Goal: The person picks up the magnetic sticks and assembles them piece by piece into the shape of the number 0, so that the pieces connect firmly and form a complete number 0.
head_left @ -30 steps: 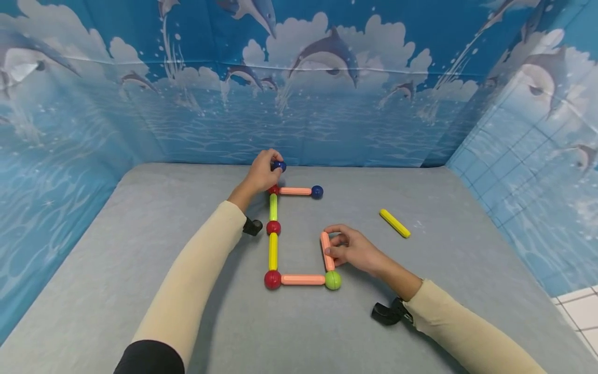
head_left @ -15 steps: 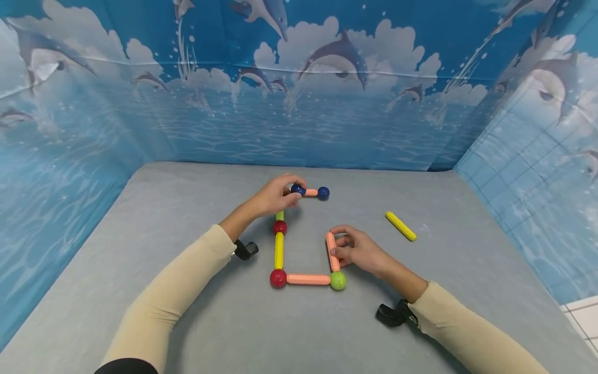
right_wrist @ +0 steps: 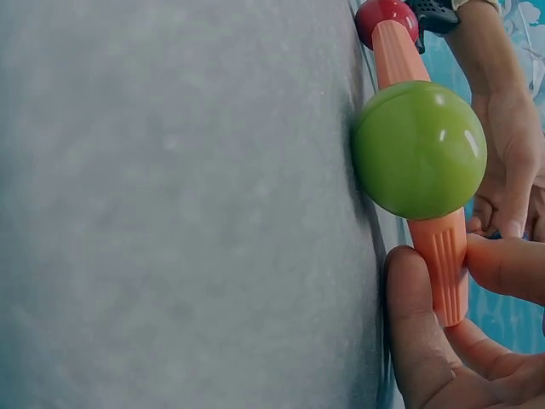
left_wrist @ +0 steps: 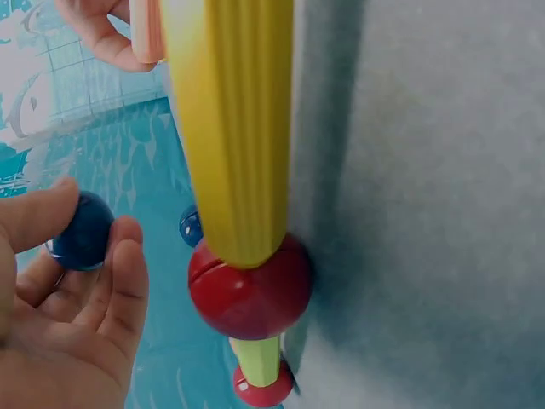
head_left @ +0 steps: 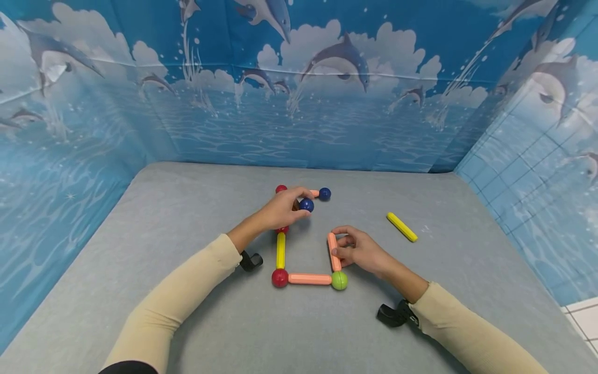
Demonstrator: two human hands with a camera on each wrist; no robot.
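Note:
My left hand pinches a blue ball between thumb and fingers, raised over the far part of a frame of sticks and balls. My right hand holds an orange stick whose near end meets a green ball. From that ball another orange stick runs left to a red ball. A yellow stick leads away from there to a second red ball, then a yellow-green stick and a third red ball. A second blue ball ends the far orange stick, partly hidden by my left hand.
A loose yellow stick lies to the right on the grey tabletop. Behind the table hangs a blue curtain with dolphins. Black camera mounts sit on both wrists.
My left hand has come toward me and to the right from the far red ball, carrying the blue ball. The right hand keeps its hold on the orange stick; the view has shifted slightly.

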